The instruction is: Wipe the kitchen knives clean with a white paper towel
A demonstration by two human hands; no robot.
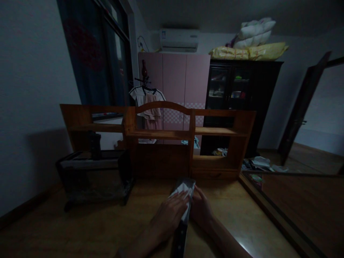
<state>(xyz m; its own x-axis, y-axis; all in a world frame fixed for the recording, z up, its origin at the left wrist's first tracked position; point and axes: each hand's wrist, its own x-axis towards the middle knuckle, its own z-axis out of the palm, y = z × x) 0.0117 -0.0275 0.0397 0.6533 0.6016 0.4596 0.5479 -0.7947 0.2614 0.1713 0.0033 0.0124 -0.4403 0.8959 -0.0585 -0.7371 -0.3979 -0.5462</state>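
A kitchen knife with a black riveted handle is in front of me, its handle toward me and its broad blade pointing away. My left hand presses a white tissue against the face of the blade, fingers close together over it. At the blade's right edge, my right hand grips the knife from the side; some of its fingers are hidden behind the blade. Below both hands lies the wooden tabletop.
A glass tank with a dark frame stands on the left. Along the back runs a wooden shelf unit. Beyond it are a pink wardrobe, a dark cabinet and hanging clothes. The room is dim.
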